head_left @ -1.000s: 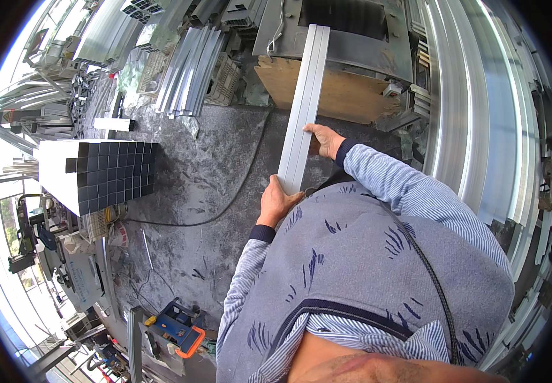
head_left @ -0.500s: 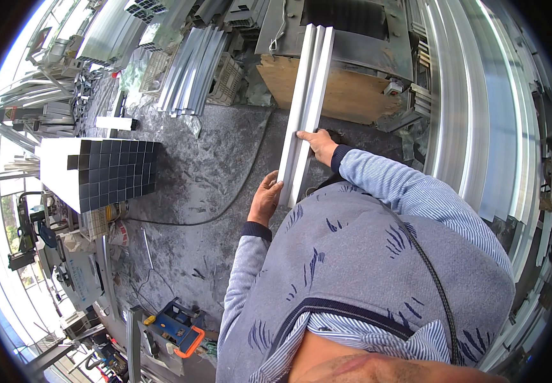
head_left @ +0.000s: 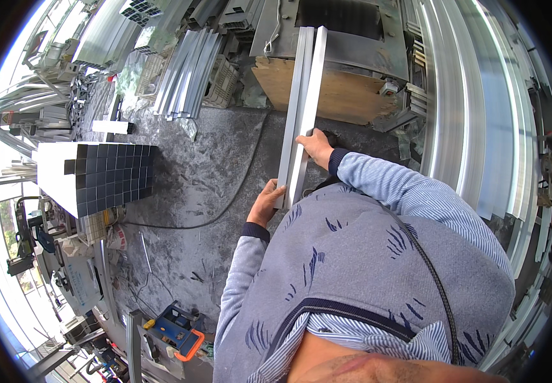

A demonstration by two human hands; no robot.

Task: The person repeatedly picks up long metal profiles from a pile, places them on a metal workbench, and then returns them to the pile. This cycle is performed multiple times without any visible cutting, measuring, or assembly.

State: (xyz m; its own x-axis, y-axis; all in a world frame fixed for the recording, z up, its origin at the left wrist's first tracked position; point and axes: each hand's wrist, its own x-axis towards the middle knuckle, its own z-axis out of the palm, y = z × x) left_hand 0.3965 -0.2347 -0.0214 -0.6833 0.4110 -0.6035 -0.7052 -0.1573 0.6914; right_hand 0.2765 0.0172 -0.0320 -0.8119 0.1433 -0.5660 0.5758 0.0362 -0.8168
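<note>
Two long silver metal profiles run side by side away from my body, their far ends over the dark bench top. The left profile (head_left: 293,115) and the right profile (head_left: 310,105) lie close together, with a narrow dark gap along much of their length. Gripping the near end of the pair from the left is my left hand (head_left: 265,202), its thumb on top. My right hand (head_left: 317,148) is closed on the right profile farther up, its thumb on the upper face. The fingers under the metal are hidden.
Ahead stands a wooden-fronted bench (head_left: 327,90). On the left is a stack of dark-ended square tubes (head_left: 113,179); long sheets and profiles (head_left: 451,108) line the right. A black cable (head_left: 241,188) crosses the floor. A blue toolbox (head_left: 175,324) sits at the lower left.
The profiles have turned in my hands: a channelled face showed before, and now flatter faces with a gap between them show. Both hands stay nearly in place, still holding.
</note>
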